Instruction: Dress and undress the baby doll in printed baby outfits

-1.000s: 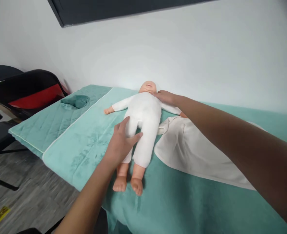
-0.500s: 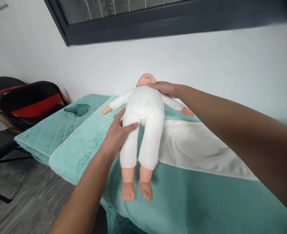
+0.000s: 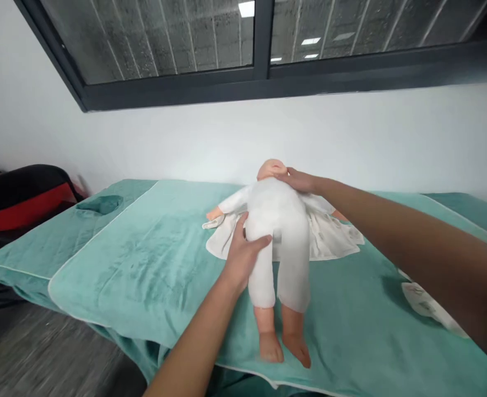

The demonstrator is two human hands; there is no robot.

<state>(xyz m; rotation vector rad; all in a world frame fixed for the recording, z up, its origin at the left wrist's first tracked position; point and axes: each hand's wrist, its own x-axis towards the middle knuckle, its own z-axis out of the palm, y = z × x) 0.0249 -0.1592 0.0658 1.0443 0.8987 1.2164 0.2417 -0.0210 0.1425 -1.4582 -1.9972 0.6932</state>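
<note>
A baby doll (image 3: 277,220) with a white cloth body lies face up, or is held just above the bed; I cannot tell which. Its head points to the wall and its bare feet toward me. My left hand (image 3: 243,253) grips the doll's hip and thigh on the left, thumb across the front. At the neck, my right hand (image 3: 301,179) is against the side of the head, its fingers partly hidden behind it. Beneath the doll's back and arms a small white garment (image 3: 334,240) is spread out, partly covered by the body.
A green padded cover (image 3: 144,264) spreads over the bed, with a face hole (image 3: 100,204) on the left. Another white cloth (image 3: 427,303) lies partly behind my right forearm. Black and red chairs (image 3: 28,196) stand at left. A wall with a dark-framed window (image 3: 164,91) is behind.
My view has shifted right and tilted up. Both hands have carried the doll rightward along the bed, over the spread white garment, keeping the same hold.
</note>
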